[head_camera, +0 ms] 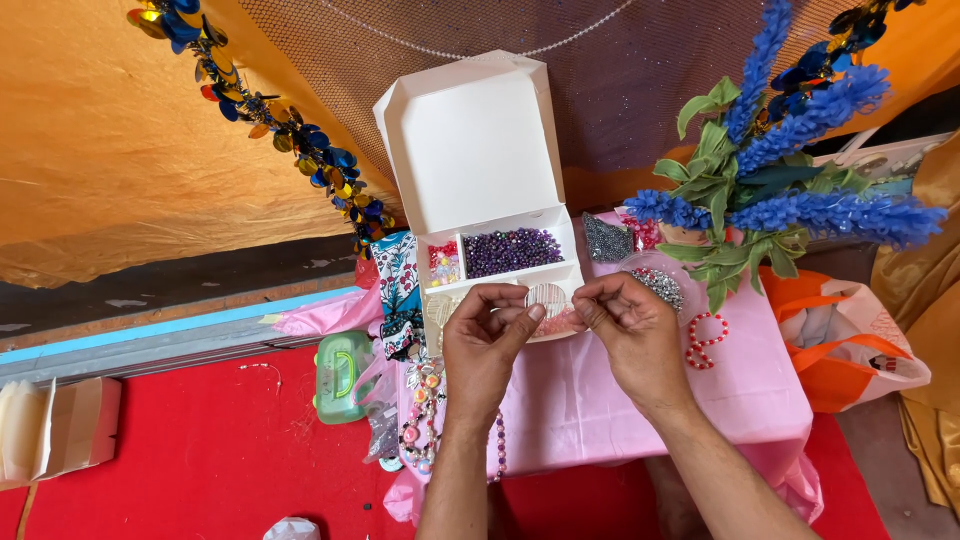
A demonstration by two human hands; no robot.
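Head view: both hands meet above the front edge of a white box (470,150) whose lid stands open. The left hand (483,340) and the right hand (630,330) each pinch, fingertips together, one side of a small clear packet of beads (548,298) held between them, just over the box. Purple beads (512,250) fill one compartment. The box sits on a pink cloth (580,400), near blue artificial flowers (800,140).

— Where does the box (480,190) sit?
— On the worktop (590,400), lid raised behind it, beads (510,250) inside.
— And around it?
— Flowers (770,180) to the right, both hands (560,335) just before it, a small case (343,375) on the floor to the left.
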